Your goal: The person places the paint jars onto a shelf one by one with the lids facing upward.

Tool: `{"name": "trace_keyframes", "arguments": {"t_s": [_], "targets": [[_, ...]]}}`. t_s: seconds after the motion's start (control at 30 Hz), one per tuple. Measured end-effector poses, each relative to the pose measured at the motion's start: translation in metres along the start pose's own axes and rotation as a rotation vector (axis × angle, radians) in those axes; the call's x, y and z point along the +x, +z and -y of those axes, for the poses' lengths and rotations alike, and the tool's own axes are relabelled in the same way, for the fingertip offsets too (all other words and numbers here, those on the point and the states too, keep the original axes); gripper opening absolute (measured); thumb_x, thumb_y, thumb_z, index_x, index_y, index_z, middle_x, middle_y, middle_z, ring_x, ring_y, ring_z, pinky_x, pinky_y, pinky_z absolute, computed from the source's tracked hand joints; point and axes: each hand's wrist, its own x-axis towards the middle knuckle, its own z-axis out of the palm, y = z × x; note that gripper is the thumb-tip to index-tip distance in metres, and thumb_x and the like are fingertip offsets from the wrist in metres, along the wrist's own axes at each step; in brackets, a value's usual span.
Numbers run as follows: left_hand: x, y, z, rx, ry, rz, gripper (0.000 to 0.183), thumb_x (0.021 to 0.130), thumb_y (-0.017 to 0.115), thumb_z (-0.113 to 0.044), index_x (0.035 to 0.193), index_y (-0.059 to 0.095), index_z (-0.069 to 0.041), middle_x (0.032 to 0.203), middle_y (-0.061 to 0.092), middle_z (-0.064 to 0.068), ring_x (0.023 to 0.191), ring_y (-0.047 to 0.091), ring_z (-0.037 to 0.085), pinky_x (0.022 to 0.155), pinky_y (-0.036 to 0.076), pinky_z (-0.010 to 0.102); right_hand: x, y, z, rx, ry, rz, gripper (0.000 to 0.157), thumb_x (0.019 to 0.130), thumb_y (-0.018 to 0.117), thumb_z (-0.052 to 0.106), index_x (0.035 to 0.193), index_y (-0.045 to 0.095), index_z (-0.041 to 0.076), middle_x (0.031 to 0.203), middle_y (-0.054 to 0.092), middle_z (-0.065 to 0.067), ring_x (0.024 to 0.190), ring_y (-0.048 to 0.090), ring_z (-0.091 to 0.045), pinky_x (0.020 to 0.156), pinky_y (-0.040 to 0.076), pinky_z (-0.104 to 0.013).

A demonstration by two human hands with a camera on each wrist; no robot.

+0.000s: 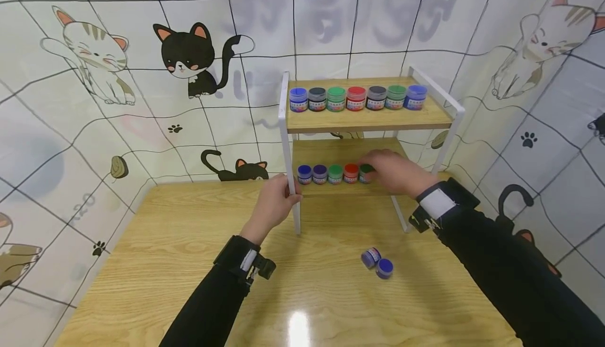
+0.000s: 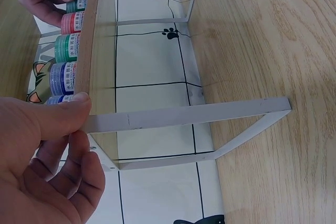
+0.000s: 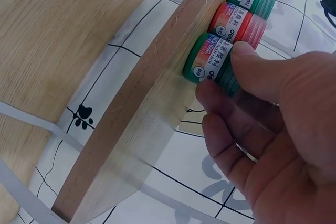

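My right hand pinches a dark green paint jar between thumb and fingers. That jar stands at the right end of a row on the lower board of a two-tier shelf. To its left are a red jar, a green jar and two blue-purple ones, one being the purple jar. My left hand grips the shelf's left white frame at the lower board, its thumb against the front edge and its fingers curled behind.
Several paint jars line the upper board. On the wooden table, in front of the shelf, a blue jar lies tipped over beside another blue jar. Cat-patterned sheeting rises behind and at the sides.
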Motion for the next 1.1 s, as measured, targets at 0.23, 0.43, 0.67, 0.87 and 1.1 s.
{"name": "trace_keyframes", "arguments": {"t_s": [0.23,0.43,0.67,0.87,1.1], "targets": [[0.001,0.001,0.001,0.004,-0.015,0.011,0.012,0.082,0.074,-0.006,0.082,0.062,-0.009,0.077,0.054,0.005,0.069,0.051,0.019,0.058,0.043,0.031,-0.003,-0.005,0.000,0.004,-0.001,-0.010,0.046,0.088,0.066,0.010,0.132,0.053,0.003,0.131,0.055,-0.020,0.119,0.050,-0.036,0.099,0.042,-0.052],[0.001,0.002,0.002,-0.001,-0.011,0.011,0.013,0.081,0.074,-0.006,0.081,0.061,-0.010,0.078,0.055,0.005,0.069,0.052,0.019,0.059,0.044,0.031,-0.010,-0.014,0.003,-0.001,-0.004,-0.060,0.045,0.086,0.068,0.007,0.129,0.055,0.004,0.133,0.053,-0.018,0.118,0.051,-0.033,0.095,0.046,-0.050],[0.002,0.002,0.004,-0.002,-0.020,0.013,0.012,0.082,0.073,-0.006,0.082,0.062,-0.010,0.080,0.056,0.005,0.070,0.053,0.019,0.059,0.046,0.031,-0.016,-0.015,0.007,-0.020,-0.077,-0.100,0.035,0.086,0.067,0.004,0.121,0.061,0.004,0.122,0.060,-0.016,0.109,0.057,-0.030,0.089,0.050,-0.047],[0.002,0.001,0.003,-0.004,-0.019,0.014,0.011,0.082,0.073,-0.006,0.083,0.062,-0.009,0.079,0.056,0.006,0.070,0.052,0.020,0.059,0.045,0.031,-0.025,-0.008,0.016,-0.022,-0.132,-0.087,0.024,0.087,0.066,0.004,0.110,0.067,0.009,0.103,0.066,-0.007,0.093,0.061,-0.020,0.080,0.053,-0.041],[0.001,0.000,0.001,-0.001,-0.007,0.013,0.011,0.082,0.073,-0.006,0.082,0.062,-0.009,0.078,0.055,0.005,0.069,0.051,0.020,0.058,0.044,0.031,-0.038,0.017,0.024,-0.027,-0.207,-0.018,0.013,0.088,0.067,0.007,0.098,0.068,0.015,0.090,0.068,0.002,0.081,0.060,-0.010,0.072,0.053,-0.034]]}}
